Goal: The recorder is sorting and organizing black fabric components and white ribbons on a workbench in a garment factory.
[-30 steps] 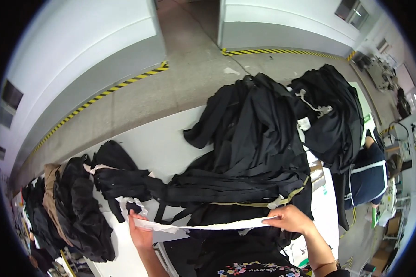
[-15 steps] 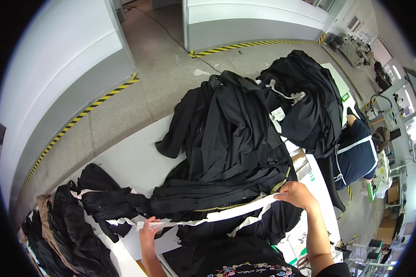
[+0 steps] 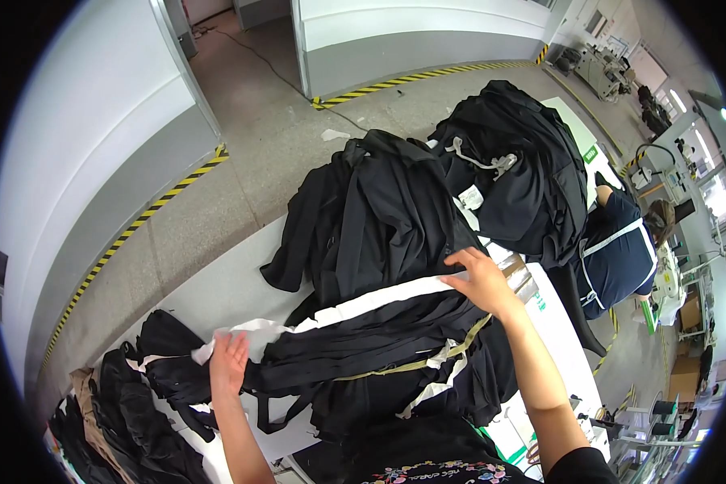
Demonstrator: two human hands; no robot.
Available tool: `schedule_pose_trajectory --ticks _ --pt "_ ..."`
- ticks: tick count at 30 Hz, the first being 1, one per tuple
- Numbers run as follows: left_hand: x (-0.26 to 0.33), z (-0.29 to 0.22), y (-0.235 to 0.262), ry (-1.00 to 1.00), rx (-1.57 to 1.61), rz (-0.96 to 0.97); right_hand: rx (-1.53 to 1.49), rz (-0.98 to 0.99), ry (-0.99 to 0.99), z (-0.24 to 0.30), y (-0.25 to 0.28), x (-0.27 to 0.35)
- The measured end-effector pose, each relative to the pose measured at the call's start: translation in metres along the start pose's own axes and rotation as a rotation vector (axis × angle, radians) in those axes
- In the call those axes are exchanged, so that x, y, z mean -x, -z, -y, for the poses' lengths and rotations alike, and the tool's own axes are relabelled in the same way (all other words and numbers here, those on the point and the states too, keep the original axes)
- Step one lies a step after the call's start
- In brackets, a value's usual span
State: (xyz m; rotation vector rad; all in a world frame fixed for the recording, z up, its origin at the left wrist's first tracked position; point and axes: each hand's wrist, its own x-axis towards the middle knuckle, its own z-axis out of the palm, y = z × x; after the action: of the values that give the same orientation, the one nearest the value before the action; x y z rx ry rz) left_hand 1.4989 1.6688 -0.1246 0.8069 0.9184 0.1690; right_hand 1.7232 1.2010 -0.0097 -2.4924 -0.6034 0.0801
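A long white fabric strip (image 3: 379,300) lies slantwise across a pile of black garments (image 3: 379,234), its left part crumpled and thin. At its left end, my left hand (image 3: 228,365) rests against the strip with fingers stretched out. Over the strip's right end is my right hand (image 3: 486,282), thumb and fingers apart, the fingertips at the black cloth. Nearer me, a yellow-green band (image 3: 395,369) runs along the folded black fabric. A second white strip (image 3: 436,387) hangs crumpled beside that band.
More black clothing (image 3: 532,177) is heaped at the far right of the white table (image 3: 226,278). Black and tan garments (image 3: 137,411) lie at the lower left. Someone in a dark top (image 3: 617,266) works at the right. Striped tape (image 3: 137,222) edges the floor.
Both hands have moved away from me with the white strip, which now lies across the black garments. My right hand has let go; my left fingers have spread. The view has shifted slightly.
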Motion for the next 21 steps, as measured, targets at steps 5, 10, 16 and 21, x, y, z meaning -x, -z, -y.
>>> schedule_pose_trajectory --ticks 5,10,16,21 --pt "0.017 0.049 -0.071 -0.513 -1.165 0.078 -0.165 0.075 0.195 0.004 -0.03 0.02" --pt "0.073 0.084 -0.161 -0.893 -1.301 0.683 0.039 0.105 0.272 0.012 -0.046 0.055" --pt "0.063 0.107 -0.169 -1.18 -1.519 0.746 0.166 -0.03 0.42 -0.009 -0.057 0.092" --pt "0.064 0.119 -0.154 -1.327 -1.424 0.732 0.206 -0.054 0.398 -0.018 -0.064 0.115"
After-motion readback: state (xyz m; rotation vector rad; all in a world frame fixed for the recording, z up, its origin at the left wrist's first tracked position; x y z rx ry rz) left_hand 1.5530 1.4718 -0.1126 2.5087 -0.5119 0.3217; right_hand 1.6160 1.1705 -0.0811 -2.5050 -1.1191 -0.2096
